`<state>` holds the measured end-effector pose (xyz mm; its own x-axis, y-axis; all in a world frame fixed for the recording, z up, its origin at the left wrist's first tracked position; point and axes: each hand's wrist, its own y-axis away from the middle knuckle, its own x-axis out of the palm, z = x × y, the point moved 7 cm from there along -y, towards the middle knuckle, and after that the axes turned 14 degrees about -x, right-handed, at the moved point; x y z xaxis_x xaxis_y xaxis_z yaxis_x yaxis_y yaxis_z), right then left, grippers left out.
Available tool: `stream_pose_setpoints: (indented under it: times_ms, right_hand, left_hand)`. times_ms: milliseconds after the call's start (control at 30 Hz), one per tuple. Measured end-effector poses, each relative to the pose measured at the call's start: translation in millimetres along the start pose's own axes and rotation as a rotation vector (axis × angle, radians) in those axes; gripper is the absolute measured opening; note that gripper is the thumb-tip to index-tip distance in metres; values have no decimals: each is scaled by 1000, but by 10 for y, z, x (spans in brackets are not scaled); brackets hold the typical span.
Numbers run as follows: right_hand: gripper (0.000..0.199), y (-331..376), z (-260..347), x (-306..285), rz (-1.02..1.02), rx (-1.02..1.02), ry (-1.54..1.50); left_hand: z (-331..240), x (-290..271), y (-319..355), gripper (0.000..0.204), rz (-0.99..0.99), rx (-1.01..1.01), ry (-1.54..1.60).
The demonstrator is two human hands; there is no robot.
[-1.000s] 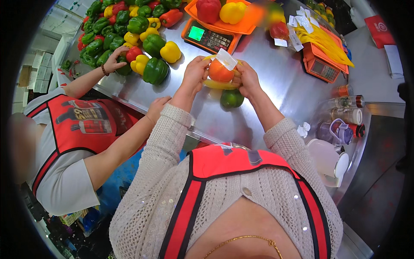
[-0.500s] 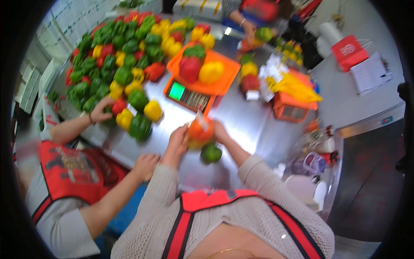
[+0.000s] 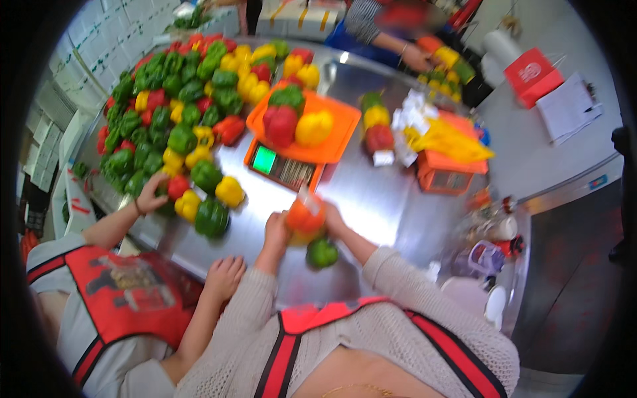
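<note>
Just in front of the orange scale, a pack of bell peppers (image 3: 306, 216) hangs between my hands above the steel table. An orange-red pepper is at its top, a yellow one behind it and a green one at the bottom; clear wrapping seems gathered at the upper end. My left hand (image 3: 277, 230) is closed on its left side, and my right hand (image 3: 333, 221) closes on its right side, fingers partly hidden. On the orange scale (image 3: 342, 132) rest a green pepper (image 3: 289, 97), a red pepper (image 3: 281, 125) and a yellow pepper (image 3: 314, 128).
Loose peppers (image 3: 166, 119) are heaped at far left. A co-worker's hand (image 3: 152, 194) touches peppers there; another (image 3: 225, 277) lies on the table edge. A labelled pepper pack (image 3: 379, 126), a second orange device (image 3: 443, 180) with yellow bags, and jars (image 3: 488, 255) stand right.
The co-worker across the table has moved a pepper pack off the tabletop, to the right over a crate. My hands keep their hold on the pack; my view has shifted slightly.
</note>
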<state>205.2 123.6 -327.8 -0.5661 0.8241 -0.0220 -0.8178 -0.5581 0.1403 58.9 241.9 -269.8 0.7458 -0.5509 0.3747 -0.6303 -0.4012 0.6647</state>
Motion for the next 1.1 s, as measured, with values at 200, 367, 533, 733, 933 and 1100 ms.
stream_pose_setpoints:
  times_ms: [200, 367, 533, 733, 933, 1100]
  right_hand:
    - [21, 344, 1101, 205, 5, 2, -464]
    - [26, 611, 1809, -128, 114, -58, -353]
    - [32, 1142, 1822, -367, -6, 49, -422]
    - [31, 1330, 1168, -437, -30, 263, -547]
    - [35, 1234, 970, -452, -83, 279, -518]
    - [42, 1131, 491, -371, 46, 201, -514]
  left_hand:
    - [-423, 153, 286, 27, 38, 56, -140]
    - [-836, 680, 1012, 24, 167, 58, -170]
    - [-406, 801, 1435, 25, 149, -105, -202]
    - [18, 631, 1145, 25, 94, -104, -278]
    - [23, 522, 981, 29, 132, -141, -202]
    - [542, 215, 615, 32, 112, -216, -227]
